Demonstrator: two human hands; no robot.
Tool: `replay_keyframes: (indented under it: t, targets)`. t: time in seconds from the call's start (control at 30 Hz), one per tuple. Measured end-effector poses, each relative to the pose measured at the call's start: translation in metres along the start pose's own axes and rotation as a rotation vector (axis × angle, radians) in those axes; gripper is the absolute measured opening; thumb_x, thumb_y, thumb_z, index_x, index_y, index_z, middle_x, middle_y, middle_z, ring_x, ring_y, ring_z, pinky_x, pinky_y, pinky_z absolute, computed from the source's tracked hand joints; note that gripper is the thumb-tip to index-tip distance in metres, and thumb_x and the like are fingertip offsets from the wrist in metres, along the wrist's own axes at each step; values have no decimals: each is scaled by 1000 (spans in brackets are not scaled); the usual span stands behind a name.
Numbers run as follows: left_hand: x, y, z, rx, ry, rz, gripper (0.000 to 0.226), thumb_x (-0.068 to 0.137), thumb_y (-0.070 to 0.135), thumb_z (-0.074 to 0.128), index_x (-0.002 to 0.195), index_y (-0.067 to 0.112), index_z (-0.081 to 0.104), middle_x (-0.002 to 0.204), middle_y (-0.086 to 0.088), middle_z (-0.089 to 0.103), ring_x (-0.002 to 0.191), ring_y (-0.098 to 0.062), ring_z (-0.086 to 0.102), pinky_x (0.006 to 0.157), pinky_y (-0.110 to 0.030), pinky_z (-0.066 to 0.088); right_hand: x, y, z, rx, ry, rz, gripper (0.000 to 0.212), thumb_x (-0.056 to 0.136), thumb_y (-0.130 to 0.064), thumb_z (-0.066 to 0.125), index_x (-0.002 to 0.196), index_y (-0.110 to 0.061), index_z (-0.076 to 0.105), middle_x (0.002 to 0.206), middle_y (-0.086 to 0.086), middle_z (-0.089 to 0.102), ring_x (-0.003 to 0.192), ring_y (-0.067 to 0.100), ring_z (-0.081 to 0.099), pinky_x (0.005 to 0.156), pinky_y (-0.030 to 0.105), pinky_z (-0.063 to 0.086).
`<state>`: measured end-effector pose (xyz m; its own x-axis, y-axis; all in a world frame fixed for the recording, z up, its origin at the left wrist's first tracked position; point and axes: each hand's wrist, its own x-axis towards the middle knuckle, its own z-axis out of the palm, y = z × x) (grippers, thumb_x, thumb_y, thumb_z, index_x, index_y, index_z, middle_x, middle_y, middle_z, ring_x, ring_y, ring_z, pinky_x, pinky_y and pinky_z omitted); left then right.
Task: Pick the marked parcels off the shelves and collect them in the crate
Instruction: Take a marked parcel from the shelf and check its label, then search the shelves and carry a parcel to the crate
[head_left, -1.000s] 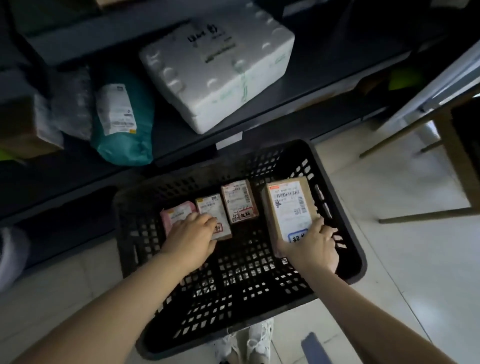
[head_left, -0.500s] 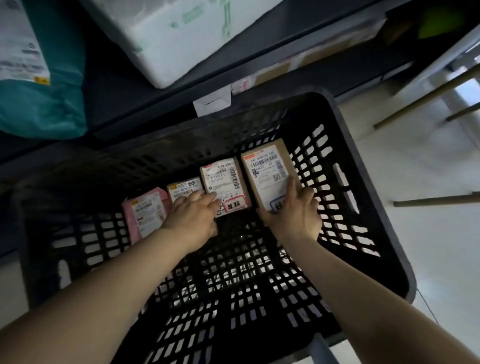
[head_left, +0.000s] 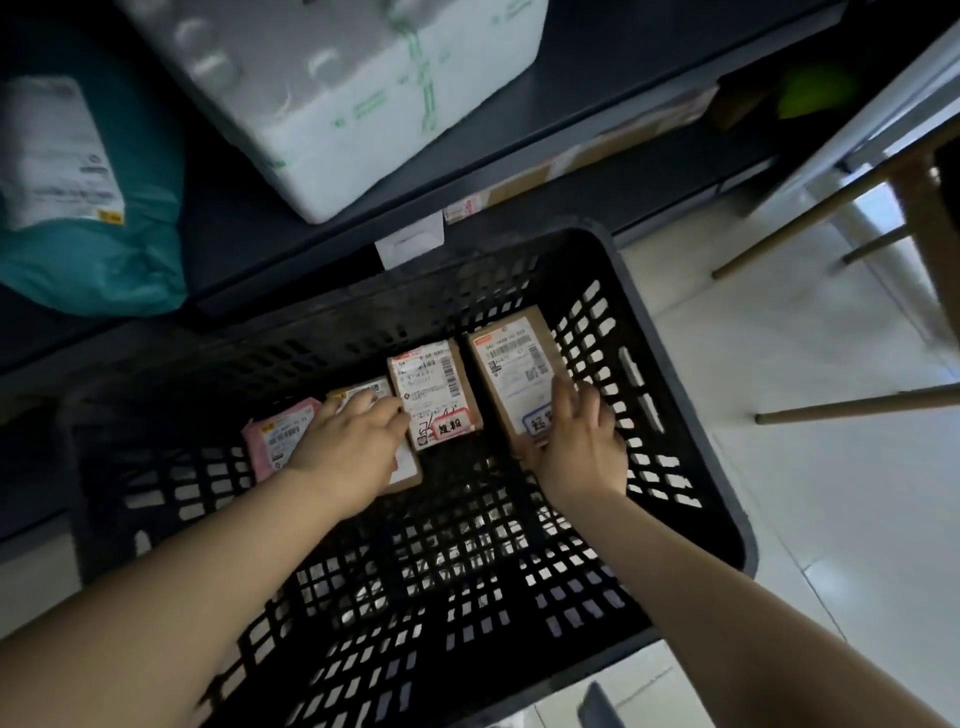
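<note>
A black perforated crate stands on the floor in front of the shelves. Along its far wall lie several labelled parcels: a pink one, a small brown box, a middle brown box with a red-framed mark, and a larger brown box with a blue-framed mark. My left hand lies over the small brown box with fingers curled on it. My right hand holds the near end of the larger box, fingers on top and thumb at its near corner.
On the dark shelf above the crate sit a white foam box and a teal mailer bag. Cardboard parcels lie on the lower shelf. Wooden furniture legs stand on the pale tiled floor at right.
The larger box went from raised in my right hand to lying flat on the crate floor. My left hand stayed on the small box. The view moved closer to the crate.
</note>
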<state>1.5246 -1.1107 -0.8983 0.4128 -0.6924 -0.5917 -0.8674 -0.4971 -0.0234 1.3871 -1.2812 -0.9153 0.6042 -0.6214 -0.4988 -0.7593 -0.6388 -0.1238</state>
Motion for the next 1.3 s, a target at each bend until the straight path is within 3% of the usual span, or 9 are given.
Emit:
replay_keyframes:
  t: [0.17, 0.27, 0.33, 0.43, 0.5, 0.73, 0.87, 1.1, 1.3]
  targets:
    - [-40, -5, -80, 99, 185, 81, 55, 93, 27, 44, 146, 22, 29, 140, 2, 36, 129, -20, 32, 104, -34, 30, -41, -13, -82, 16, 93, -147, 74, 91, -47, 52, 149, -23, 12, 152, 8, 18, 139, 28, 20, 111, 43, 28]
    - [-74, -10, -138, 173, 241, 74, 56, 95, 33, 40, 147, 25, 22, 143, 3, 31, 132, -19, 29, 104, -34, 29, -66, -19, -146, -39, 173, -228, 73, 93, -48, 48, 150, -23, 10, 152, 6, 20, 140, 28, 18, 113, 42, 24]
    - [-100, -14, -175, 192, 322, 61, 57, 93, 37, 46, 146, 25, 27, 143, 3, 34, 131, -19, 33, 102, -35, 31, -85, -22, -192, -64, 227, -266, 72, 93, -49, 48, 150, -23, 13, 150, 4, 24, 139, 27, 20, 113, 41, 23]
    - [-143, -22, -238, 178, 518, 108, 60, 61, 32, 83, 117, 18, 66, 110, -3, 64, 96, -24, 62, 74, -39, 51, -118, -25, -265, -92, 292, -312, 70, 92, -47, 51, 149, -24, 18, 150, 2, 27, 139, 26, 22, 112, 41, 25]
    - [-171, -26, -278, 207, 607, 113, 59, 45, 26, 90, 100, 16, 72, 93, -4, 68, 77, -27, 65, 59, -37, 53, -144, -27, -313, -120, 337, -332, 70, 91, -46, 52, 149, -23, 21, 149, 2, 30, 138, 26, 24, 110, 42, 26]
    - [-272, -8, -407, 297, 806, 129, 52, 68, 34, 78, 115, 18, 64, 107, -4, 64, 92, -27, 62, 67, -39, 51, -242, -24, -451, -240, 482, -376, 69, 93, -45, 52, 149, -22, 20, 147, 2, 33, 135, 27, 31, 108, 40, 33]
    - [-313, 4, -452, 336, 914, 113, 52, 92, 45, 47, 139, 26, 40, 135, 3, 45, 120, -18, 46, 89, -33, 42, -291, -25, -499, -314, 526, -414, 68, 92, -47, 51, 149, -22, 23, 146, 3, 34, 134, 27, 32, 106, 41, 34]
    - [-375, 34, -517, 416, 1015, 57, 48, 92, 49, 42, 135, 29, 44, 133, 5, 47, 117, -16, 48, 85, -31, 45, -357, -12, -561, -407, 607, -466, 65, 92, -48, 51, 146, -22, 28, 142, 4, 38, 129, 28, 37, 101, 42, 38]
    - [-441, 54, -514, 445, 990, -64, 47, 89, 49, 49, 130, 26, 52, 128, 2, 53, 111, -19, 53, 81, -35, 47, -390, -10, -590, -438, 666, -557, 63, 91, -48, 52, 144, -20, 32, 141, 7, 39, 129, 30, 37, 100, 43, 38]
